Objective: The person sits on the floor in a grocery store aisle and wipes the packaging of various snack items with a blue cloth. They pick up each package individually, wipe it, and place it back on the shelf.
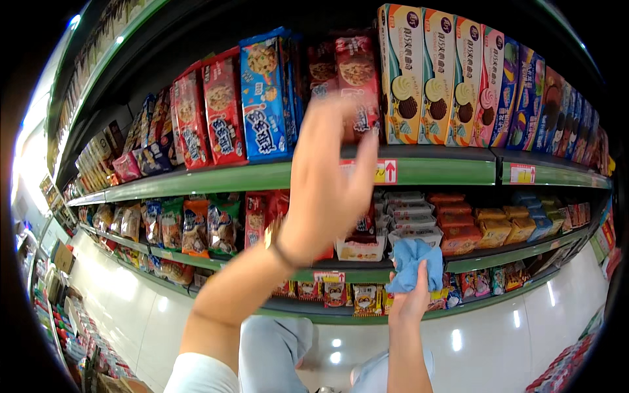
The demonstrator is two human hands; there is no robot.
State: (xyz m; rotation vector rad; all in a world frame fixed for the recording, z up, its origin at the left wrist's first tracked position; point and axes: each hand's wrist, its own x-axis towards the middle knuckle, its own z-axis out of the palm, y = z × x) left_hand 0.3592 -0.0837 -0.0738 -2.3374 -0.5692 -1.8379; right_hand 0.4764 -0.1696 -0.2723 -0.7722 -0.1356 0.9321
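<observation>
My left hand (327, 182), blurred by motion, is raised in front of a red cookie packet (357, 73) on the upper shelf. Its fingers and thumb are apart, and no item shows between them; the fingertips are smeared. A dark band circles the wrist. Lower down on the right, my right hand (410, 299) grips a crumpled blue cloth (417, 265) in front of the middle shelf. Left of my left hand stands a blue cookie packet (263, 98), with red packets beside it. Tall sandwich-cookie boxes (403, 73) stand upright to the right of the red packet.
The green shelf edge (236, 178) carries price tags and runs across the view. White, red and orange packs (457, 231) sit on the middle shelf, with bagged snacks (195, 226) at left. Small snack bags hang lower. Glossy floor tiles (471, 344) lie below.
</observation>
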